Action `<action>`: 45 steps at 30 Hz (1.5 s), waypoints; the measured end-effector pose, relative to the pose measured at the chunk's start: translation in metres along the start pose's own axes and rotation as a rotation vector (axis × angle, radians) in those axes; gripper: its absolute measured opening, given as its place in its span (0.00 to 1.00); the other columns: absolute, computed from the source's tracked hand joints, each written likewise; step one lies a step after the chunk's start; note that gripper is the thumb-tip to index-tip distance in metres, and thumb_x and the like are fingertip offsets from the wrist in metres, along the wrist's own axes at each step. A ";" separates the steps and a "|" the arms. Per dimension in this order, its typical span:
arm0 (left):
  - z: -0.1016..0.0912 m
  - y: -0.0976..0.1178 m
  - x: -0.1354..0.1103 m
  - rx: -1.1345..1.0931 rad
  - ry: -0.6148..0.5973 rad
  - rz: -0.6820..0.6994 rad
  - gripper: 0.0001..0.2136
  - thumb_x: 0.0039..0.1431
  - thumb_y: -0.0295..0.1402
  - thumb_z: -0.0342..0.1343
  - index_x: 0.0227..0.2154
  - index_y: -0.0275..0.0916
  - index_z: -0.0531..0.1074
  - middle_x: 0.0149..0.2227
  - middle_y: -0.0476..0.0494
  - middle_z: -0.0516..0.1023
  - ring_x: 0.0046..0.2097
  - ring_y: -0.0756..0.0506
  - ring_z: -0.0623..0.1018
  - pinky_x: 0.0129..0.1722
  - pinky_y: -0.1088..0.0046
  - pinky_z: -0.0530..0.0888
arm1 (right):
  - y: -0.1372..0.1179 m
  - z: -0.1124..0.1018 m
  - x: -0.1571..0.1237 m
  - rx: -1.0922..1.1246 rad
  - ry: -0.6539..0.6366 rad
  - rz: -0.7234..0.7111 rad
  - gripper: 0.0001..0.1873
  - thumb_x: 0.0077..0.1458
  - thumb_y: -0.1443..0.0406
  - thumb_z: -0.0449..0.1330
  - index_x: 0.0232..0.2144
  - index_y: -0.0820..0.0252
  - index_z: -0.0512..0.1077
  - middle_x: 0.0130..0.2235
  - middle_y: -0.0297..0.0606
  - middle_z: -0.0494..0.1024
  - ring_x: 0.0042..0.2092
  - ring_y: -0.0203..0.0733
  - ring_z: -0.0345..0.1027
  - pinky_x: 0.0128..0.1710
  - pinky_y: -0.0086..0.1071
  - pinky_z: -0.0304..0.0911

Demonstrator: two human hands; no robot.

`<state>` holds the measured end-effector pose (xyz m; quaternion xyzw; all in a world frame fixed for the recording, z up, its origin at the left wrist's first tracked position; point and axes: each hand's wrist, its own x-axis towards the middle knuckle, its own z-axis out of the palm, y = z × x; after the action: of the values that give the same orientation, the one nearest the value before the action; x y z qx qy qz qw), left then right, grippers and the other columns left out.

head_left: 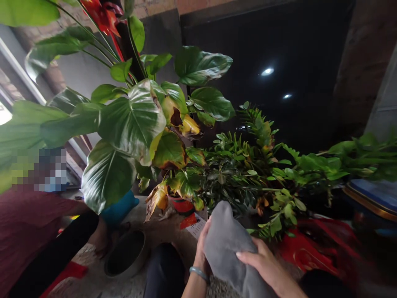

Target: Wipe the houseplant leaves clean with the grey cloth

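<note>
A grey cloth [228, 244] is held up in front of me between both hands. My left hand [203, 244], with a pale bangle at the wrist, supports it from the left side, its fingers mostly hidden behind the fabric. On the right, my right hand [263, 260] grips the cloth with the thumb pressed on top. Large green leaves [132, 122] of a potted plant rise ahead and to the left, some yellow and brown at the edges. The red pot [182, 205] stands beneath them, and neither hand touches the leaves.
At the left, a person in a maroon top [34, 223] sits near a dark basin [125, 253] on the floor. Smaller leafy plants [248, 165] spread ahead. A red plastic bag [316, 248] lies at right, below a blue-and-gold container [372, 198]. Printed paper [197, 227] lies near the pot.
</note>
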<state>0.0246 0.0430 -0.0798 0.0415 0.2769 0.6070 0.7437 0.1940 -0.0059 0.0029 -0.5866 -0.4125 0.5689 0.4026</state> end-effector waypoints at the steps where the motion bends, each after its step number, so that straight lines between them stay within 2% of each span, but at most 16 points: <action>1: 0.005 0.000 0.000 0.010 0.025 -0.012 0.11 0.53 0.31 0.61 0.40 0.37 0.79 0.29 0.43 0.82 0.37 0.40 0.81 0.43 0.66 0.73 | -0.004 -0.008 -0.002 0.029 0.003 -0.003 0.22 0.30 0.62 0.68 0.34 0.61 0.79 0.36 0.42 0.84 0.44 0.59 0.76 0.46 0.43 0.69; 4: 0.019 -0.001 0.000 -0.011 0.117 0.021 0.07 0.53 0.28 0.60 0.36 0.36 0.77 0.31 0.43 0.81 0.32 0.46 0.79 0.37 0.70 0.73 | -0.045 -0.030 0.005 0.287 0.036 -0.014 0.21 0.31 0.61 0.70 0.32 0.62 0.79 0.32 0.42 0.84 0.38 0.57 0.78 0.42 0.43 0.72; 8: 0.028 -0.002 -0.002 0.008 0.142 0.140 0.04 0.50 0.27 0.61 0.31 0.38 0.75 0.32 0.45 0.79 0.30 0.49 0.76 0.31 0.73 0.70 | -0.091 -0.035 0.033 0.746 0.237 -0.026 0.13 0.36 0.67 0.68 0.30 0.59 0.75 0.26 0.35 0.82 0.30 0.49 0.78 0.35 0.39 0.75; 10: 0.028 -0.002 -0.005 0.065 0.114 0.166 0.05 0.48 0.28 0.63 0.31 0.37 0.76 0.34 0.44 0.79 0.32 0.48 0.76 0.32 0.73 0.69 | -0.081 -0.027 0.041 0.817 0.204 0.059 0.12 0.37 0.70 0.67 0.30 0.60 0.75 0.24 0.36 0.82 0.31 0.50 0.79 0.34 0.39 0.76; 12: 0.026 -0.001 -0.007 0.152 0.085 0.179 0.10 0.46 0.30 0.64 0.34 0.37 0.78 0.38 0.42 0.79 0.35 0.47 0.76 0.33 0.72 0.69 | -0.050 -0.015 0.037 0.796 0.089 0.196 0.11 0.38 0.70 0.67 0.30 0.63 0.75 0.25 0.39 0.82 0.32 0.52 0.80 0.35 0.40 0.77; 15: 0.023 0.001 -0.007 0.228 0.043 0.181 0.16 0.44 0.32 0.65 0.40 0.38 0.79 0.46 0.39 0.79 0.40 0.44 0.77 0.37 0.70 0.70 | 0.004 -0.006 0.014 0.731 -0.067 0.392 0.10 0.42 0.67 0.69 0.30 0.66 0.76 0.25 0.42 0.82 0.35 0.54 0.80 0.37 0.38 0.76; 17: 0.019 0.003 -0.007 0.233 0.035 0.178 0.17 0.43 0.33 0.66 0.40 0.37 0.79 0.46 0.38 0.79 0.40 0.44 0.77 0.37 0.70 0.70 | 0.020 -0.011 -0.004 0.716 -0.086 0.423 0.10 0.42 0.66 0.70 0.30 0.66 0.77 0.26 0.45 0.83 0.37 0.55 0.80 0.38 0.38 0.76; 20: 0.016 0.003 -0.005 0.234 0.048 0.179 0.17 0.44 0.33 0.67 0.39 0.36 0.80 0.41 0.40 0.79 0.35 0.48 0.75 0.33 0.73 0.70 | -0.004 -0.030 -0.013 0.753 -0.029 0.325 0.14 0.41 0.65 0.71 0.34 0.63 0.78 0.29 0.43 0.84 0.38 0.56 0.80 0.38 0.39 0.76; 25: 0.022 -0.003 -0.007 0.226 0.066 0.162 0.15 0.47 0.33 0.65 0.40 0.36 0.79 0.40 0.40 0.78 0.33 0.49 0.73 0.31 0.73 0.69 | -0.077 -0.038 0.016 0.882 0.182 0.073 0.18 0.38 0.72 0.67 0.37 0.62 0.76 0.27 0.37 0.83 0.34 0.52 0.80 0.35 0.39 0.77; 27: 0.024 -0.004 -0.009 0.222 0.089 0.157 0.14 0.49 0.33 0.64 0.40 0.36 0.79 0.40 0.40 0.78 0.33 0.49 0.73 0.32 0.73 0.70 | -0.076 -0.024 0.024 0.913 0.184 0.099 0.17 0.37 0.74 0.66 0.35 0.63 0.75 0.25 0.37 0.83 0.33 0.52 0.80 0.35 0.40 0.77; 30: 0.022 -0.001 -0.009 0.226 0.118 0.134 0.14 0.51 0.34 0.62 0.41 0.36 0.78 0.42 0.39 0.79 0.35 0.47 0.75 0.33 0.72 0.70 | -0.038 -0.003 0.015 0.849 0.087 0.309 0.16 0.35 0.71 0.68 0.32 0.66 0.75 0.24 0.40 0.82 0.35 0.55 0.80 0.36 0.41 0.76; 34: 0.015 0.005 -0.007 0.229 0.113 0.115 0.16 0.52 0.36 0.60 0.43 0.36 0.77 0.48 0.37 0.77 0.39 0.44 0.76 0.37 0.69 0.70 | 0.010 -0.009 -0.012 0.711 -0.035 0.395 0.22 0.33 0.67 0.73 0.35 0.68 0.77 0.30 0.46 0.84 0.40 0.56 0.79 0.38 0.37 0.76; 36: 0.013 0.005 -0.007 0.221 0.130 0.102 0.15 0.53 0.35 0.59 0.44 0.36 0.77 0.48 0.38 0.76 0.37 0.46 0.76 0.36 0.70 0.70 | 0.002 -0.023 -0.017 0.704 -0.031 0.326 0.24 0.37 0.64 0.73 0.40 0.65 0.77 0.34 0.46 0.84 0.42 0.54 0.79 0.38 0.35 0.75; 39: 0.018 0.002 -0.008 0.202 0.148 0.072 0.13 0.55 0.33 0.58 0.43 0.36 0.76 0.46 0.38 0.76 0.35 0.48 0.75 0.33 0.72 0.70 | -0.044 -0.038 -0.004 0.793 0.032 0.153 0.28 0.41 0.63 0.71 0.47 0.62 0.75 0.38 0.43 0.84 0.42 0.52 0.79 0.39 0.37 0.76; 42: 0.024 0.000 -0.012 0.195 0.134 0.064 0.11 0.57 0.33 0.57 0.42 0.36 0.76 0.45 0.39 0.77 0.35 0.48 0.75 0.31 0.73 0.70 | -0.080 -0.033 0.020 0.895 0.090 0.040 0.26 0.42 0.69 0.69 0.47 0.64 0.74 0.35 0.41 0.85 0.39 0.52 0.80 0.37 0.39 0.77; 45: 0.026 0.001 -0.015 0.190 0.125 0.071 0.11 0.57 0.32 0.56 0.41 0.36 0.77 0.42 0.40 0.78 0.34 0.48 0.75 0.31 0.73 0.70 | -0.063 -0.014 0.028 0.900 0.057 0.169 0.22 0.43 0.69 0.68 0.44 0.66 0.75 0.33 0.42 0.84 0.38 0.53 0.80 0.38 0.40 0.77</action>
<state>0.0342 0.0369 -0.0524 0.0837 0.3774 0.6054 0.6958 0.2063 0.0416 0.0536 -0.4004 -0.0640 0.7058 0.5808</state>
